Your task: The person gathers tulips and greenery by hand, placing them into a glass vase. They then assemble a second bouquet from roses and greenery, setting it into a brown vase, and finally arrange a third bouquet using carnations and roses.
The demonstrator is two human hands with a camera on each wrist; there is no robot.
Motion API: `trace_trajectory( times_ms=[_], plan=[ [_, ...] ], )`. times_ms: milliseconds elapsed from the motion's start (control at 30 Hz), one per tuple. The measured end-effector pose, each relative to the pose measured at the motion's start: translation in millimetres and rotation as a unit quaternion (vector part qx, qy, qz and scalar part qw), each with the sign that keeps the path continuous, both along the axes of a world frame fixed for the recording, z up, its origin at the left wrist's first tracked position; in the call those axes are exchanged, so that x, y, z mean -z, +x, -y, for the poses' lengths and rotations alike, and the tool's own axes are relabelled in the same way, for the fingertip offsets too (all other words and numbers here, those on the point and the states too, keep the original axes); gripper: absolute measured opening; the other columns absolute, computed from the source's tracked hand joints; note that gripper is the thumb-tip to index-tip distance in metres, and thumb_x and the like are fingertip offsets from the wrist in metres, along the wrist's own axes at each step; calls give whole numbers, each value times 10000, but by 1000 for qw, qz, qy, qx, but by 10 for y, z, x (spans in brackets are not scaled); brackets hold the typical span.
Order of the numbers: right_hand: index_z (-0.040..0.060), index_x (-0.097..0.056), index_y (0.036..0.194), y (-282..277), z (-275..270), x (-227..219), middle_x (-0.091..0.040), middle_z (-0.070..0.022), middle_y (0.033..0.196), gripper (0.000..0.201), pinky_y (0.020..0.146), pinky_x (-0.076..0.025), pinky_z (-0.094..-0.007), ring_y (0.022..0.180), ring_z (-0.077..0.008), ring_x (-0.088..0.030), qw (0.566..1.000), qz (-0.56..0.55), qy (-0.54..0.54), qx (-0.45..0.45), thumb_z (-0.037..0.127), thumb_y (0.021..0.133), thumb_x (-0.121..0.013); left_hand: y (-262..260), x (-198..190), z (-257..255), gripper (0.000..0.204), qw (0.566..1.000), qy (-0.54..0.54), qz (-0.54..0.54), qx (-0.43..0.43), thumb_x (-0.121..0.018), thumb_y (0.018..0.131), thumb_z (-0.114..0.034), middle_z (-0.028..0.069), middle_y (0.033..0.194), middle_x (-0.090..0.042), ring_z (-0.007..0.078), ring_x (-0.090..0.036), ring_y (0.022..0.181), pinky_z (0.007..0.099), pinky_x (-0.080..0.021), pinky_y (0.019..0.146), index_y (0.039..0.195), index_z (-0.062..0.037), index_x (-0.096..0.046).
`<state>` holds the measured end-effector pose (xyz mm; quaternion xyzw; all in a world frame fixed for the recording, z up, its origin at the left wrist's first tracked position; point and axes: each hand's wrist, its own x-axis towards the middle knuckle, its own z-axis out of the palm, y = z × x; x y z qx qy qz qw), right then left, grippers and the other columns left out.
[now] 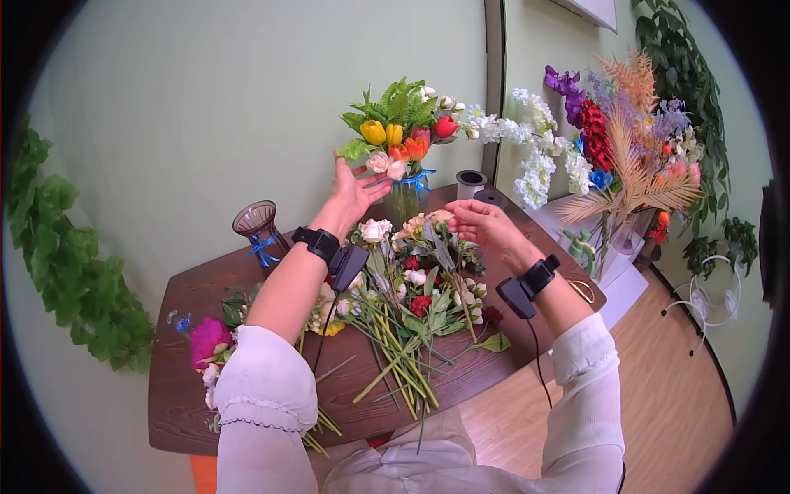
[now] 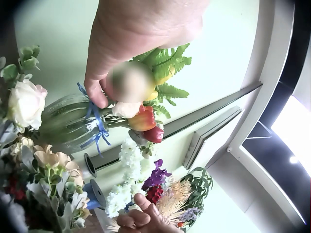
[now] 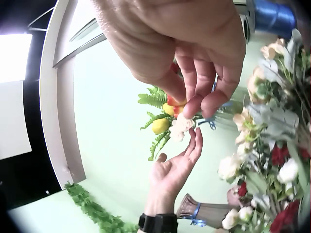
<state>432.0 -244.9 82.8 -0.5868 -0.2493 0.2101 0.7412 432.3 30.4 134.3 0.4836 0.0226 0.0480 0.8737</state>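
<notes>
A clear glass vase (image 1: 404, 200) with a blue ribbon (image 2: 97, 127) round its neck holds yellow tulips (image 1: 373, 132), orange and red tulips (image 2: 142, 119), pale pink roses (image 3: 180, 127) and green ferns. At the left side of this bouquet is my left hand (image 1: 359, 188), palm turned up and fingers extended, right at the pale roses. My right hand (image 1: 484, 224) hovers to the right in front of the vase, near the peach flowers (image 1: 436, 217), its fingers loosely bent with nothing visible between them. In the right wrist view its fingertips (image 3: 210, 104) overlap the bouquet.
Cut flowers with long green stems (image 1: 399, 362) cover the middle of the dark wooden table (image 1: 197, 329). A smoky vase (image 1: 257, 224) with a blue ribbon stands at the left. Ribbon spools (image 1: 471, 183) are behind, on the right. A large mixed arrangement (image 1: 625, 156) stands farther right.
</notes>
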Motion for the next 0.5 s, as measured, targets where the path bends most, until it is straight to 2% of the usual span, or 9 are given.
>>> trace_trajectory(
  times_ms=[67, 133, 200, 233, 300, 333, 367, 433, 500],
  plan=[
    [31, -534, 1193, -108, -69, 36, -651, -66, 968, 302, 707, -509, -213, 839, -116, -630, 996, -42, 74, 25, 186, 938, -580, -50, 21, 134, 794, 999, 0, -14, -38, -137, 927, -653, 292, 1288, -406, 432, -486, 1146, 512, -465, 916, 1393, -18, -233],
    [53, -425, 1293, -142, -134, 33, -628, -107, 1077, 441, 745, -517, -253, 921, -166, -631, 998, -31, 60, 11, 264, 938, -580, -103, 18, 233, 778, 996, 3, -30, -78, -138, 930, -645, 296, 1303, -380, 444, -479, 1145, 531, -464, 904, 1392, -26, -225],
    [69, -343, 1341, -220, -207, 6, -607, -137, 1143, 556, 786, -515, -289, 983, -204, -623, 990, -97, 101, -8, 358, 928, -577, -146, 9, 253, 756, 999, -3, -42, -19, -147, 929, -640, 303, 1317, -341, 452, -481, 1129, 558, -461, 899, 1377, -35, -211],
    [69, -343, 1341, -253, -229, -19, -607, -137, 1143, 556, 786, -515, -289, 983, -204, -623, 990, -101, 102, -9, 358, 928, -577, -68, 60, 163, 749, 998, -31, -13, 52, -161, 922, -656, 314, 1300, -355, 433, -496, 1107, 512, -487, 836, 1371, -58, -199],
    [67, -282, 1353, -274, -253, -82, -578, -167, 1201, 620, 799, -506, -309, 1031, -232, -610, 978, -140, 132, -85, 417, 924, -560, 23, 74, 102, 742, 997, -60, -11, 56, -166, 921, -661, 317, 1295, -358, 419, -503, 1095, 479, -484, 783, 1371, -71, -200],
    [67, -282, 1353, -287, -254, -82, -578, -167, 1201, 620, 799, -506, -309, 1031, -232, -610, 977, -143, 131, -85, 417, 924, -560, 3, 68, 104, 735, 994, -92, -7, 60, -170, 919, -665, 321, 1290, -362, 406, -510, 1083, 446, -481, 729, 1371, -85, -200],
    [58, -328, 1318, -295, -256, -80, -593, -159, 1169, 566, 783, -503, -297, 999, -217, -616, 982, -127, 126, -67, 404, 931, -553, -2, 65, 137, 740, 997, -73, -20, 3, -176, 911, -681, 327, 1291, -365, 384, -519, 1069, 398, -444, 669, 1366, -98, -201],
    [49, -374, 1282, -281, -246, -33, -608, -151, 1137, 515, 766, -500, -285, 968, -202, -623, 985, -114, 121, -50, 391, 938, -546, -16, 56, 115, 737, 997, -75, -23, -19, -184, 910, -683, 328, 1294, -364, 379, -519, 1066, 397, -440, 669, 1360, -100, -203],
    [40, -456, 1195, -199, -166, 93, -633, -115, 1017, 415, 707, -492, -264, 845, -159, -617, 987, -80, 137, 35, 353, 940, -552, -49, 55, 113, 741, 995, -84, -23, -48, -222, 905, -686, 333, 1293, -358, 380, -525, 1049, 411, -450, 699, 1340, -86, -216]
  ],
)
